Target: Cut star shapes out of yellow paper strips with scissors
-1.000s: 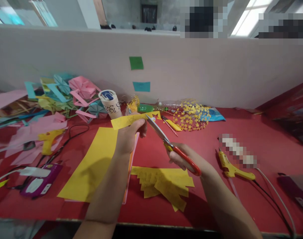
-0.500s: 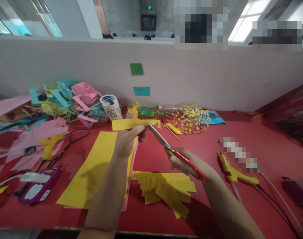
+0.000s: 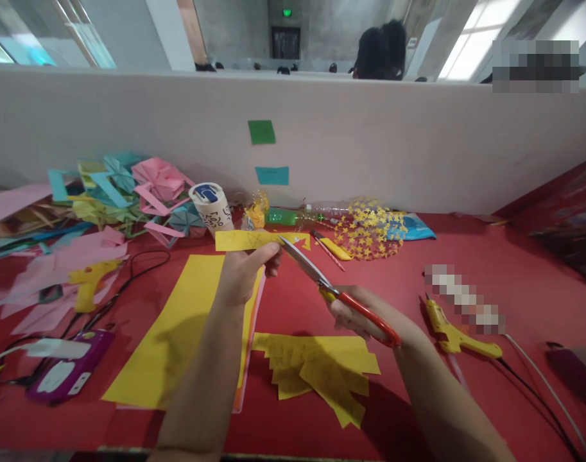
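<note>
My left hand (image 3: 249,266) pinches a yellow paper strip (image 3: 235,241) with faint drawn star lines, near its middle. Red-handled scissors (image 3: 316,276) are in my right hand (image 3: 355,311), their blade tips at the strip just right of my left fingers. Beneath my left arm lies a stack of large yellow sheets (image 3: 177,321) with pink and orange edges showing. Several cut yellow strips (image 3: 321,366) lie fanned out between my forearms. Behind the scissors, many small yellow stars (image 3: 370,228) form a round cluster.
Folded paper shapes (image 3: 160,183) and a white cup (image 3: 212,206) stand at the back left. Yellow glue guns lie left (image 3: 88,282) and right (image 3: 454,333), with cords. A purple power strip (image 3: 71,366) sits lower left. A green bottle (image 3: 283,216) lies by the wall (image 3: 177,128).
The view has shifted slightly, so the left-side items sit a little further left. A dark-haired head now shows above the wall. Both hands keep nearly the same pose.
</note>
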`<move>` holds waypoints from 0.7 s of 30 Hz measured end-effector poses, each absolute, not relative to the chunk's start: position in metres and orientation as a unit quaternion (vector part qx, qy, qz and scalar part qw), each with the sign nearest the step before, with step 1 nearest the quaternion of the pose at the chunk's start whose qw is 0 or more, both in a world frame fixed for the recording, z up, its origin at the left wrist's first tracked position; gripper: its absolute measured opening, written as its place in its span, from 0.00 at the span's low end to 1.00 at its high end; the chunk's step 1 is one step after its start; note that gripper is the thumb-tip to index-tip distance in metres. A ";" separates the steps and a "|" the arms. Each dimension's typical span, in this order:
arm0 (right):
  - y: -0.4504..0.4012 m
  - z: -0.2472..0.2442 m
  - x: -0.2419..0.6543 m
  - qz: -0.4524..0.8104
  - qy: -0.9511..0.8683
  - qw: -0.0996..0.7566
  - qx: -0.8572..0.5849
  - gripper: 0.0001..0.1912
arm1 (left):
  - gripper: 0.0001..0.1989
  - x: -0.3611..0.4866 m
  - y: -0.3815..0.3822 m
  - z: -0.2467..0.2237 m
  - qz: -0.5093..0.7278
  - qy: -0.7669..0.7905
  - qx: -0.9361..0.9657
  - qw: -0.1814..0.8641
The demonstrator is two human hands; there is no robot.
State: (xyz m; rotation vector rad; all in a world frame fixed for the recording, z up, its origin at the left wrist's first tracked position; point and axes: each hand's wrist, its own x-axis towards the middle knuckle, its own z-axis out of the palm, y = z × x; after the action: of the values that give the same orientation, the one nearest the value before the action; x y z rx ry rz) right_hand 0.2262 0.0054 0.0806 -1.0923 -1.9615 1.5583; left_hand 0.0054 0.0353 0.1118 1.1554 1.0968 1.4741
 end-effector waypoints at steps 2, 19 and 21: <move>0.007 0.081 0.227 0.568 -0.692 0.196 -0.400 0.29 | 0.06 0.005 0.036 0.111 0.601 0.448 0.471 0.465; 0.011 0.084 0.237 0.560 -0.708 0.175 -0.392 0.29 | 0.08 0.001 0.034 0.111 0.577 0.458 0.497 0.458; 0.010 0.086 0.236 0.563 -0.707 0.178 -0.389 0.29 | 0.08 0.000 0.034 0.111 0.575 0.460 0.498 0.458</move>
State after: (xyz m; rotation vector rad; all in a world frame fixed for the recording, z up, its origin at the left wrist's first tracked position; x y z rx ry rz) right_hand 0.2356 0.0104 0.0858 -1.1014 -2.0005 1.5916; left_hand 0.0005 0.0341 0.1114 1.2256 1.1337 1.4159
